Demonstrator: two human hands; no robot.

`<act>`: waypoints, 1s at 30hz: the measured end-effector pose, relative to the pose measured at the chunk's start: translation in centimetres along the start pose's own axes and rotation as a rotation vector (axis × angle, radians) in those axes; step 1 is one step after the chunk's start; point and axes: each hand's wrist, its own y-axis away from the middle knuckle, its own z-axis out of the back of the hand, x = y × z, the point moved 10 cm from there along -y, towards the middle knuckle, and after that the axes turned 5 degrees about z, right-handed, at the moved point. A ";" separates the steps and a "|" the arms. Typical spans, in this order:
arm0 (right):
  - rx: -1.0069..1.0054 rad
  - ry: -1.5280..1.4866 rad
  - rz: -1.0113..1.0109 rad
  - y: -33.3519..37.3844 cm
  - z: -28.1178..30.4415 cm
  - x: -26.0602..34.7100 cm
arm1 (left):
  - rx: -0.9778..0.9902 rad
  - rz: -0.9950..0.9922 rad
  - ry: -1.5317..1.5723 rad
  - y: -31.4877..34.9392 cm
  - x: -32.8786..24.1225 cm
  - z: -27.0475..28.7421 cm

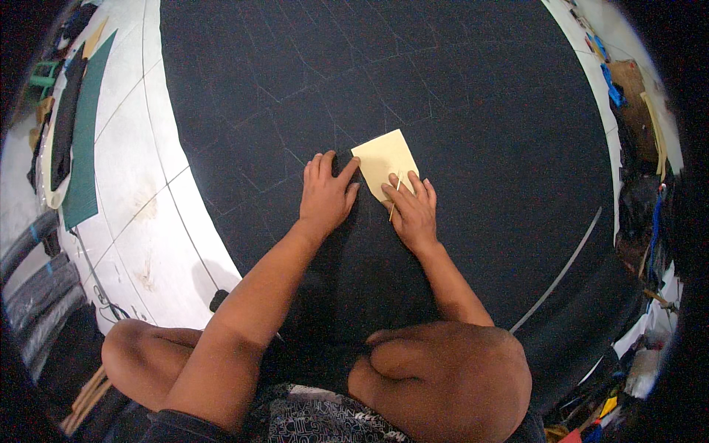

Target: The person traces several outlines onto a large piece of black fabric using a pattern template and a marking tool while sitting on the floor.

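Note:
A pale yellow card (pixel 385 152), cut with straight edges, lies flat on a wide dark cloth (pixel 487 155). Thin light lines run across the cloth, making angular outlines beyond the card. My left hand (pixel 326 193) rests on the cloth with its fingers spread, the index fingertip touching the card's left edge. Over the card's lower right part lies my right hand (pixel 413 213), its fingers bent. Between them is a thin yellowish stick (pixel 391 212), pencil-like in shape; its exact kind cannot be made out.
White floor tiles (pixel 140 192) border the cloth on the left, with a green mat (pixel 90 140) farther out. Wrapped rolls (pixel 44 295) lie at lower left. A long pale strip (pixel 559 275) crosses the cloth at right. Mixed materials (pixel 642 214) line the right edge.

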 end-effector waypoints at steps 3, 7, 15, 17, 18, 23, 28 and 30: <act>0.019 -0.043 -0.027 0.0 -0.4 -0.6 | 0.012 0.008 0.012 -0.1 0.2 -0.1; -0.062 -0.034 -0.135 0.6 0.9 -3.1 | 0.011 -0.016 0.025 -0.3 0.0 -0.4; -0.024 0.004 -0.108 0.4 1.2 -2.8 | 0.037 0.007 0.050 -0.3 0.4 -0.4; -0.037 0.001 -0.116 0.4 1.2 -2.6 | 0.043 0.006 0.037 -0.2 0.4 -0.3; -0.039 -0.002 -0.118 0.4 1.3 -2.6 | 0.044 0.004 0.028 -0.1 0.4 -0.3; -0.022 -0.014 -0.135 0.4 1.3 -2.6 | 0.058 0.006 -0.001 -0.1 0.4 -0.4; 0.014 -0.049 -0.163 0.4 0.9 -2.8 | 0.073 0.007 -0.033 0.0 0.6 -0.7; 0.018 -0.015 -0.158 0.5 0.9 -3.0 | 0.074 0.007 -0.029 -0.1 0.3 -0.7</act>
